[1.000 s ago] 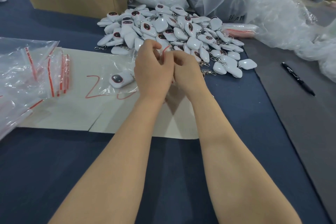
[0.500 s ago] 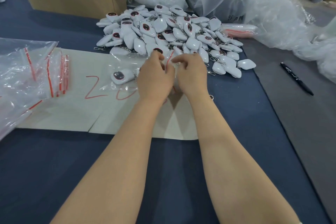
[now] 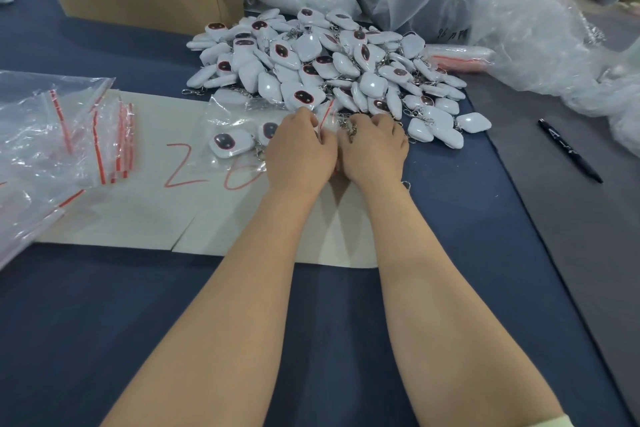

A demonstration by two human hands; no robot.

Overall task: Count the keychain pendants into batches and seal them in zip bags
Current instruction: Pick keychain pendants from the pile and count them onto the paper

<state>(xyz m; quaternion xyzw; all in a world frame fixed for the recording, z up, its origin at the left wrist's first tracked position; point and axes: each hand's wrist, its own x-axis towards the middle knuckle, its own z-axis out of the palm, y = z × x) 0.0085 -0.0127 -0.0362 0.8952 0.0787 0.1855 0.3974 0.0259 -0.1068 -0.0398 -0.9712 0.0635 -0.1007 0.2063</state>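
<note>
Your left hand [image 3: 299, 149] pinches the bag [image 3: 235, 109] mouth just beside the pile [image 3: 329, 62]; right hand [image 3: 375, 146] curls at pile's edge, grip unclear. Two pendants [image 3: 230, 144] visible inside, bag unsealed, most of pile to go.

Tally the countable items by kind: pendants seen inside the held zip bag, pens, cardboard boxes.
Pendants seen in the zip bag, one partly behind the left hand: 2
Black pen: 1
Cardboard box: 1
Total: 4
</note>
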